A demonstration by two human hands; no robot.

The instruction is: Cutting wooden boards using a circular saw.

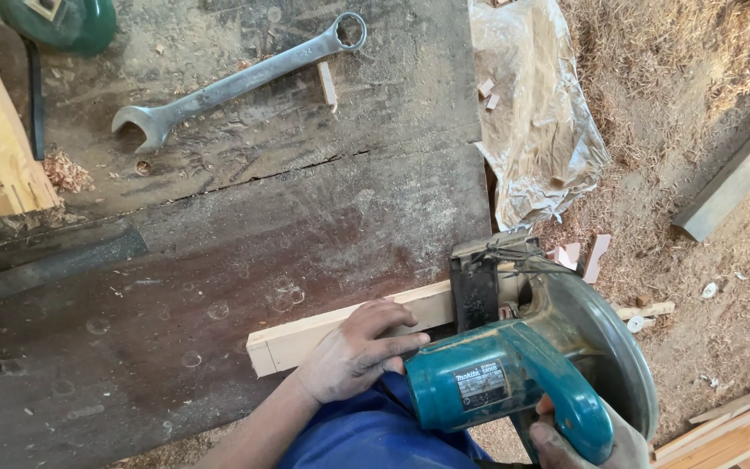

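The pale wooden batten (349, 326) lies across the near edge of the dark workbench (245, 234), its right end overhanging the sawdust-strewn ground. My left hand (353, 352) presses flat on it, fingers spread, not clenched. My right hand (570, 443) is clenched around the handle of the teal circular saw (514, 365), whose base plate sits on the batten. Farther off on the bench lies a large combination spanner (236, 82); crumpled plastic sheeting (536, 122) hangs beside the bench.
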